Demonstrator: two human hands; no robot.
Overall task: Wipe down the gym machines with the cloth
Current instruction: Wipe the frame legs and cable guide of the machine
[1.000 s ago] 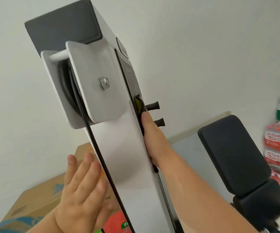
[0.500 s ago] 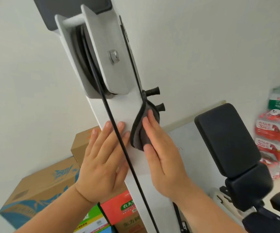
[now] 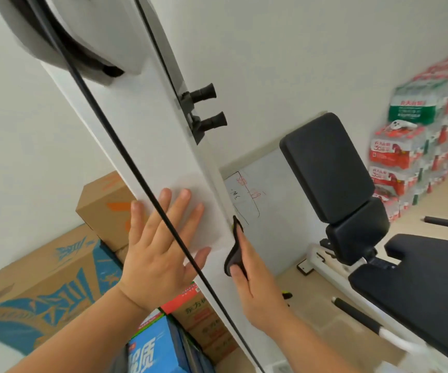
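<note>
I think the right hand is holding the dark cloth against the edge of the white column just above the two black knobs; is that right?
Not quite. The head view shows the right hand holding the dark cloth against the edge of the white column below the two black knobs, not above them.

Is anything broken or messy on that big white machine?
Nothing stands out. The white column looks unmarked, the black cable runs straight down it, the left hand lies flat on it and the right hand holds the dark cloth against its edge.
</note>
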